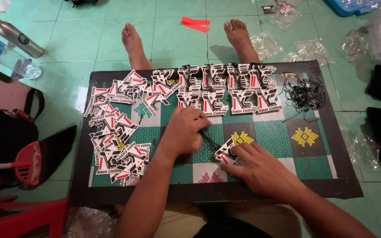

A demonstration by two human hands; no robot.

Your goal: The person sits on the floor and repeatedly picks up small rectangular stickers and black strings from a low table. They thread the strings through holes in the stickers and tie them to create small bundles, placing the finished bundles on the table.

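Fingers [239, 152] of the right hand [261, 169] press flat, together, on a black-white-red die-cut tag [226, 154] on the patterned mat [265, 132]; left hand [184, 130] pinches black string [209, 140] running to it. Best kept taut, tag pinned. Nearby: loose tag heap [115, 132], strung tag rows [230, 88], string tangle [303, 94].

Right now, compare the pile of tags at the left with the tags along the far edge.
The left pile of tags lies loose, overlapping at all angles; the far-edge tags sit in neat stacked groups in rows. The far-edge tags seem to carry black strings; the left pile shows none. Both share one black, white and red design.
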